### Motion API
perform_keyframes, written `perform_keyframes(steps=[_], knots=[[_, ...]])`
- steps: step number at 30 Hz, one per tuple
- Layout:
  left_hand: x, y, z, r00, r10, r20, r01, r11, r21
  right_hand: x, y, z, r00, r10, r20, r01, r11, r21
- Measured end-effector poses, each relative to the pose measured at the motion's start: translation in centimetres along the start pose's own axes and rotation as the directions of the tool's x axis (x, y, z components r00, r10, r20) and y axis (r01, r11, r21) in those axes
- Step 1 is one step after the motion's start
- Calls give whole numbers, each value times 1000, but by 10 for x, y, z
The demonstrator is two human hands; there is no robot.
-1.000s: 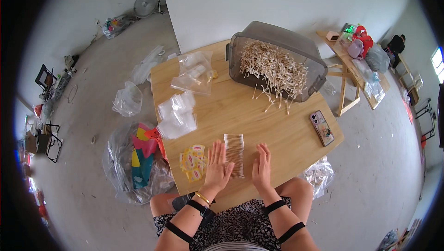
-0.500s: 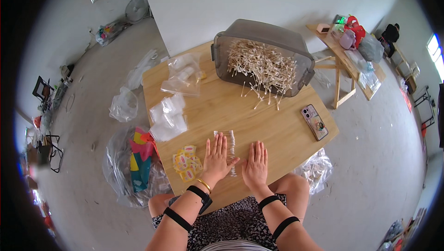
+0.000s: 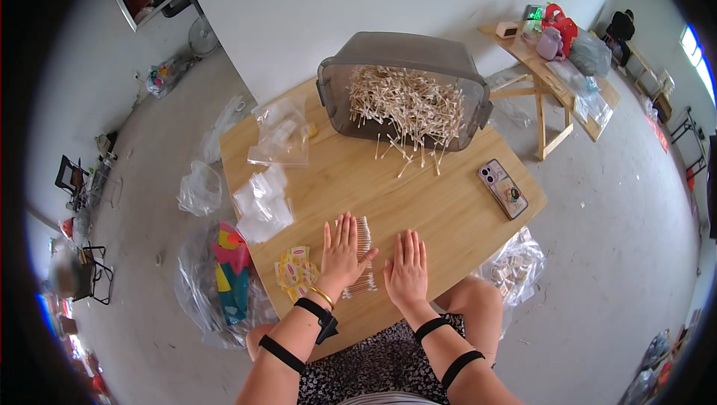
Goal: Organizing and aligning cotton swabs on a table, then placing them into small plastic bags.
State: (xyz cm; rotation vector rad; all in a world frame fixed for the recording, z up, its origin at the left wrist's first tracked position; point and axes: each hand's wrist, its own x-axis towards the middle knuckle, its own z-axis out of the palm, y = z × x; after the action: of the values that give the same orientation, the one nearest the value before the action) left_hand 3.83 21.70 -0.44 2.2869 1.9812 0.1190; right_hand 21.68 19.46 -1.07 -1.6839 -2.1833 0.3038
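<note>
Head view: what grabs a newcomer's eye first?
The grey plastic bin tipped on its side at the far edge of the light wooden table, spilling a heap of cotton swabs toward the person. Near the front edge, the left hand and right hand lie flat with fingers spread, either side of a neat row of swabs; the left touches it.

Pale wooden bench (image 3: 448, 211); smoky grey bin (image 3: 403, 58) at twelve o'clock; yellow-and-red packets (image 3: 296, 270) at nine; pink phone (image 3: 503, 188) at two.
</note>
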Motion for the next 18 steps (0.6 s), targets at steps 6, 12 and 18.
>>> perform_keyframes(steps=[6,12,18], knots=[[-33,0,-11,975,-146,-166,7,770,-637,1,10,-4,997,9,-73,4,984,177],[-82,20,14,928,-307,-212,-41,482,-875,-16,-30,7,994,-61,-87,105,710,696],[-84,26,20,943,-264,-203,-96,365,-926,-30,-60,20,998,-17,-63,59,641,766]])
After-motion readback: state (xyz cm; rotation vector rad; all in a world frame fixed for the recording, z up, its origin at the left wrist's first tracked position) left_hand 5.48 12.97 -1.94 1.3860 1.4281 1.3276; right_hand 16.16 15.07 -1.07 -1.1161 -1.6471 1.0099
